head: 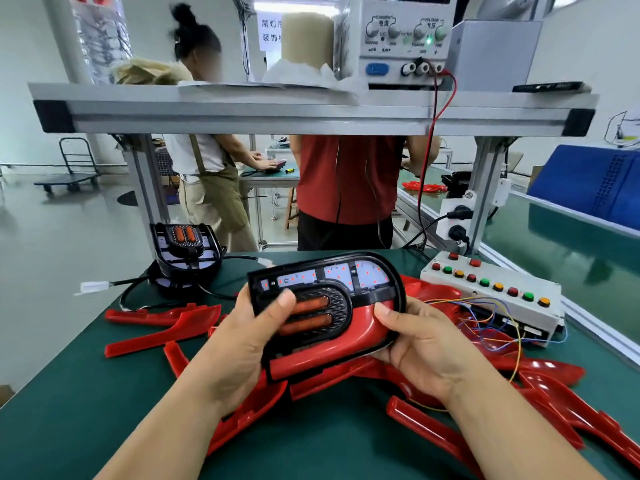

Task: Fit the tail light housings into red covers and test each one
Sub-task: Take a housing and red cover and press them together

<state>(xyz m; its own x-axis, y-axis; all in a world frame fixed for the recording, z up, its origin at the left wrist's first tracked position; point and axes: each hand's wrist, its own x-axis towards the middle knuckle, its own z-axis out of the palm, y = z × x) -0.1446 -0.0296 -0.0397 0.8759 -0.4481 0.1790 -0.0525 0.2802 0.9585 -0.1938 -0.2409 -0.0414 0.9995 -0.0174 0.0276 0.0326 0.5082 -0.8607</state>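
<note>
Green matting covers the counter, loose spare red covers are strewn across it, and the action is dead centre: a tail light housing is held up off the surface between both hands, seated in its red cover, which wraps the lower edge and the right end. The left hand has a firm grip on the left end, thumb laid across the honeycomb lens. The right hand clasps the right end, thumb pressed on the red plastic. The long axis runs side to side, straight from one grip to the other, face tilted up at the camera. Small red dots glow on the white boards, so this looks like the test step rather than the fitting. The button box sits off to the right, just beyond the right hand, its thin coloured wires trailing toward that wrist. That makes the right hand the nearer one for any button press, with the left left to carry the unit alone. A second housing waits at the far left.
</note>
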